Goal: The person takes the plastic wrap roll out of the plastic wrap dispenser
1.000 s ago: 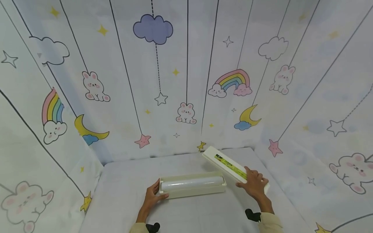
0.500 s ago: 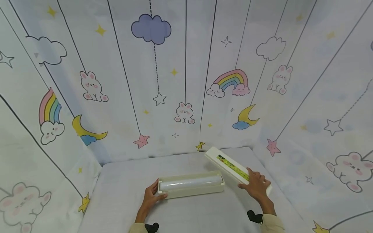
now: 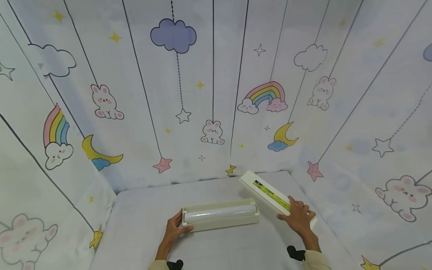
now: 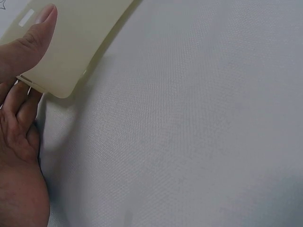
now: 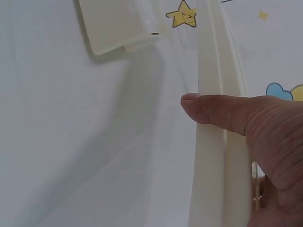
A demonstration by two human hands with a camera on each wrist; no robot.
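Note:
A long cream plastic box (image 3: 222,224) lies lidless on the white-covered table, with a shiny roll of plastic wrap (image 3: 221,213) inside. My left hand (image 3: 173,230) grips its left end. In the left wrist view the thumb presses the outer wall of the box (image 4: 71,52), with the fingers bent under its end. Off to the right, my right hand (image 3: 299,217) holds the matching lid (image 3: 249,179) near its right end, tilted and raised. A yellow-green label (image 3: 270,192) runs along the lid. The right wrist view shows the thumb across the lid's edge (image 5: 213,161); the other fingers are mostly hidden.
A white sheet covers the table (image 3: 135,213). White fabric walls (image 3: 189,146) printed with rabbits, stars and rainbows enclose it on the left, back and right. The lid's far end is close to the back wall.
The right hand has shifted slightly to the right with the lid, widening the gap to the box. The left hand keeps its grip. The head view has turned a little.

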